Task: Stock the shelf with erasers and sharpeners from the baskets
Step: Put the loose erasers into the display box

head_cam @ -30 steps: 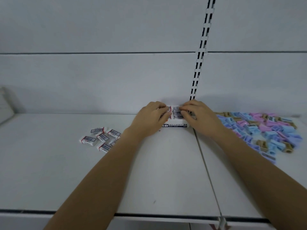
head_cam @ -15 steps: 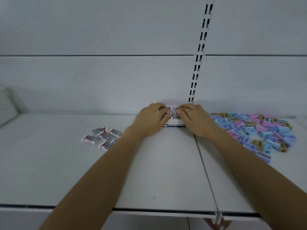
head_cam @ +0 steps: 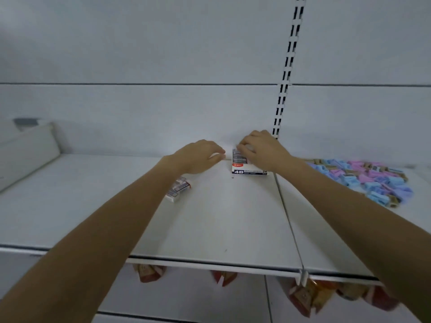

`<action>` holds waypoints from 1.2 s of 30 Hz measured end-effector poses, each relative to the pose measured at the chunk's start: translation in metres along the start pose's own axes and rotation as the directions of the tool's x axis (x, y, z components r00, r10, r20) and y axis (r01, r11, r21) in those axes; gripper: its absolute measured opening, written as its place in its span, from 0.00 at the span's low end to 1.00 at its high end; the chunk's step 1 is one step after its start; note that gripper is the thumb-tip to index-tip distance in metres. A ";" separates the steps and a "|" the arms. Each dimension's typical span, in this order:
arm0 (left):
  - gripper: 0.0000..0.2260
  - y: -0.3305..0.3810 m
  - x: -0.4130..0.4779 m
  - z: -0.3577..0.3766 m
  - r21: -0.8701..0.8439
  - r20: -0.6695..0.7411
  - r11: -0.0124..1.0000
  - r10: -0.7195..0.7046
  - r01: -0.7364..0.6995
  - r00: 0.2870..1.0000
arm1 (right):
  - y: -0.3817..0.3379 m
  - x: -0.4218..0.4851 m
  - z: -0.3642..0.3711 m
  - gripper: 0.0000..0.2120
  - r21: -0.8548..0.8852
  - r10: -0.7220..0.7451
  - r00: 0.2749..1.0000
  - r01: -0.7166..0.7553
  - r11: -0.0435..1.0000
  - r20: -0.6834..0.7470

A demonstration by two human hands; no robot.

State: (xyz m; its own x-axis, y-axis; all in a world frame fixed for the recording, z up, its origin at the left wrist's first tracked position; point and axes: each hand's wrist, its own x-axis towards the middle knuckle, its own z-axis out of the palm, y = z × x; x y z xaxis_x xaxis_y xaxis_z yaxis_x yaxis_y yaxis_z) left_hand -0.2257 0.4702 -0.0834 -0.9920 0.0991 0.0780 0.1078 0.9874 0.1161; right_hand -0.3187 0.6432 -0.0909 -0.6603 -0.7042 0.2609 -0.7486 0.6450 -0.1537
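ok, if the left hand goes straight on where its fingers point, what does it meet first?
Probably the eraser box under the right hand, just beyond the left hand; depth is unclear.

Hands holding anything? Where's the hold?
Left hand pinches what looks like a white eraser by one end, at its fingertips. Right hand rests curled on the 4B box, far end; a grip cannot be told.

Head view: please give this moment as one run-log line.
left hand pinches small white item | right hand on 4B eraser box | loose erasers left of box | sharpener pile right of box
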 end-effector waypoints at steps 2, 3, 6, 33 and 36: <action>0.15 -0.017 -0.016 -0.005 0.009 0.011 0.999 -0.042 0.042 0.999 | -0.018 0.001 0.001 0.15 0.040 -0.091 0.996 0.091 0.995 0.014; 0.15 -0.026 -0.024 -0.007 0.009 0.021 0.998 -0.067 0.067 0.997 | -0.028 0.000 0.002 0.15 0.054 -0.135 0.991 0.133 0.990 0.027; 0.13 -0.049 -0.051 -0.017 0.000 0.020 0.991 -0.135 0.135 0.991 | -0.060 -0.008 0.007 0.15 0.088 -0.273 0.960 0.267 0.960 0.060; 0.14 -0.060 -0.084 -0.017 -0.282 0.101 0.901 -0.314 0.330 0.944 | -0.104 -0.002 0.025 0.17 0.461 -0.192 0.953 0.064 0.885 0.236; 0.14 -0.061 -0.083 -0.016 -0.295 0.082 0.898 -0.316 0.326 0.945 | -0.107 0.000 0.024 0.21 0.437 -0.208 0.934 0.064 0.897 0.290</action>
State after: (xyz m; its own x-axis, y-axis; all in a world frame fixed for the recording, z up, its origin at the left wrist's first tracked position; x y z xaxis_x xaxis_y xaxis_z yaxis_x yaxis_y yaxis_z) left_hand -0.1489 0.3997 -0.0808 -0.9771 -0.2084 -0.0438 -0.2071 0.8825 0.4222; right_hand -0.2400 0.5677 -0.0971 -0.4785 -0.8781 -0.0011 -0.7400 0.4040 -0.5377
